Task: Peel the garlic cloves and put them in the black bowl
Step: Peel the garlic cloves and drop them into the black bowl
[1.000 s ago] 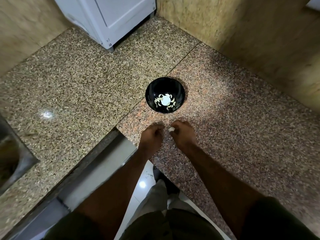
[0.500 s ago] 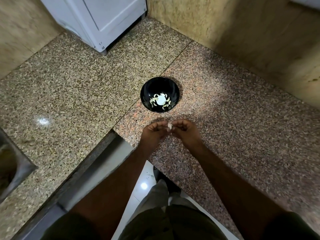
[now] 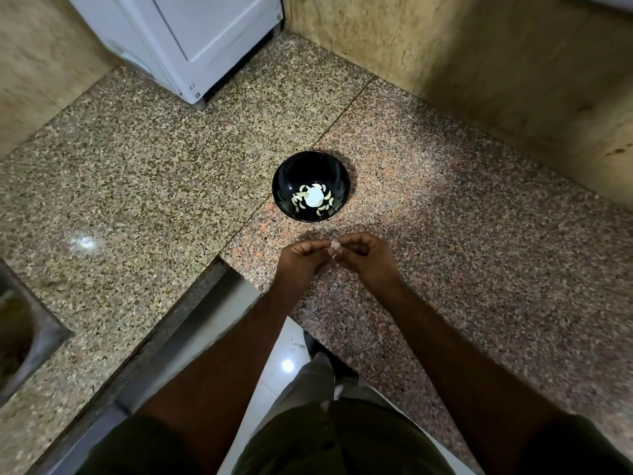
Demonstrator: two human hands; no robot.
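A black bowl [image 3: 284,180] stands on the granite counter [image 3: 445,252], with several peeled garlic cloves [image 3: 312,199] lying around a bright reflection at its bottom. Just in front of the bowl, both hands meet above the counter. My left hand [image 3: 301,260] and my right hand [image 3: 366,257] pinch one small pale garlic clove [image 3: 335,247] between their fingertips. Most of the clove is hidden by the fingers.
A white appliance [image 3: 191,39] stands at the back left against the stone wall [image 3: 479,56]. A metal sink [image 3: 20,334] is sunk into the counter at the far left. The counter's inner corner edge [image 3: 219,265] lies just left of my hands, with white floor below.
Both hands have risen off the counter with the clove and come together, fingertips now working on it. The view has shifted slightly, so the bowl sits a little higher in the frame.
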